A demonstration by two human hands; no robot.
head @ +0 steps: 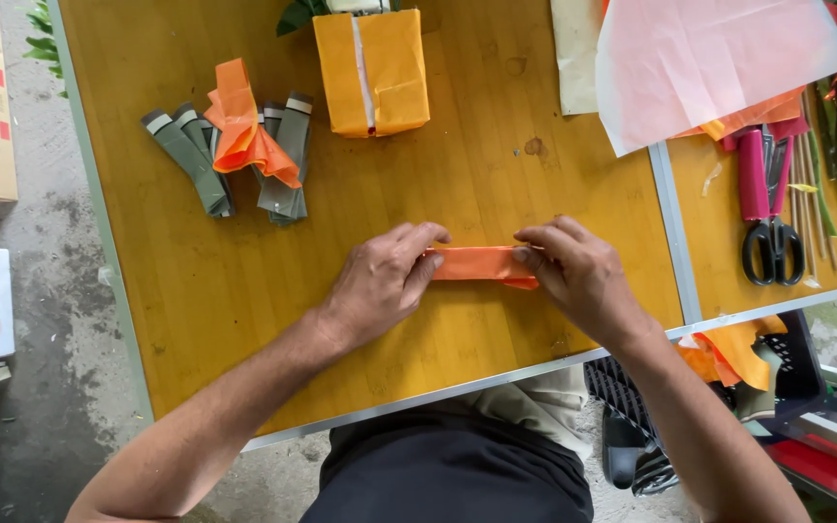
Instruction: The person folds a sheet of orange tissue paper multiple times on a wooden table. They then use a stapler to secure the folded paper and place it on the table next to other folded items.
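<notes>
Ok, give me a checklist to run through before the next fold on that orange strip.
1. Left hand on the orange strip: ok, fingers press its left end.
2. Right hand on the strip: ok, fingertips pinch its right end.
3. Strip flat on the table: ok in the middle; ends hidden under the fingers.
4. Edges lined up: cannot tell, the right corner dips slightly.
5. Space around the strip: ok, the folded pieces and orange packet lie well behind it.
6. Scissors within reach: ok, on the next table to the right.
</notes>
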